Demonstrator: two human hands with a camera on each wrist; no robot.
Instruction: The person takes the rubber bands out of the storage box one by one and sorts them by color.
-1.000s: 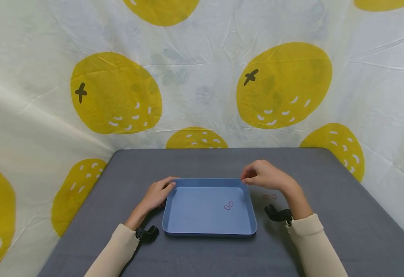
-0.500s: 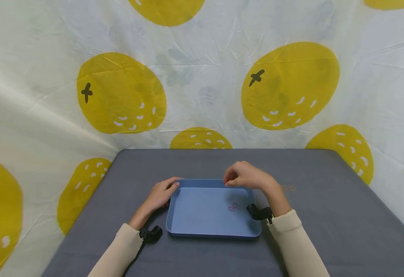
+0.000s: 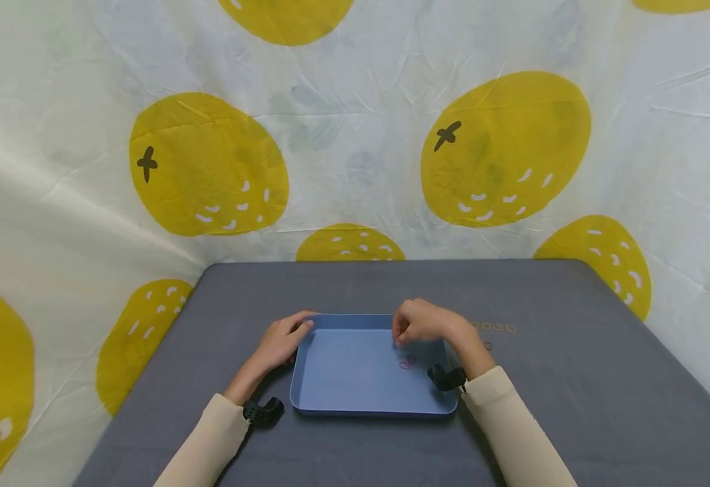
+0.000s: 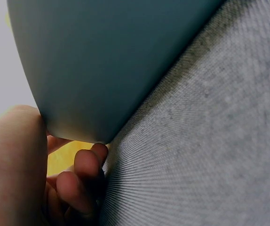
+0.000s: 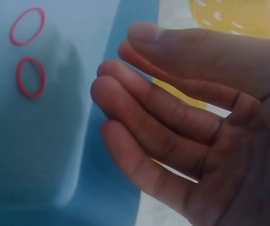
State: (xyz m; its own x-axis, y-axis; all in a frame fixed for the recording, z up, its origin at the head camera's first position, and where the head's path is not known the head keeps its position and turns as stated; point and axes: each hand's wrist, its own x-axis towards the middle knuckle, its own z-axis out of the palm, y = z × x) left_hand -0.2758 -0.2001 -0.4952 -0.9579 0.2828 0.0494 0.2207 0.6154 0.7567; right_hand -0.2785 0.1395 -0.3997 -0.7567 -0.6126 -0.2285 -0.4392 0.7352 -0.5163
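A shallow blue tray (image 3: 355,399) lies on the grey table. My left hand (image 3: 281,345) grips its far left corner, thumb at the rim; in the left wrist view its curled fingers (image 4: 81,174) show beside the tray wall (image 4: 102,70). Above the tray's far right part is my right hand (image 3: 424,323), fingertips pointing down. Thumb and forefinger come close together, and whether something thin is between them cannot be seen. Two red rubber bands lie in the tray: one rubber band (image 5: 30,77) nearer the right fingers (image 5: 125,103), the other rubber band (image 5: 27,26) beyond it.
Right of the tray, several orange rubber bands (image 3: 498,327) form a row on the table (image 3: 355,287). A red rubber band (image 3: 488,345) lies closer, partly behind the right wrist. A white curtain (image 3: 355,135) with yellow fruit hangs behind the table.
My right hand has moved left from the tray's far right corner to over the tray, then lower. The orange bands have come into view. My left hand keeps its hold on the tray.
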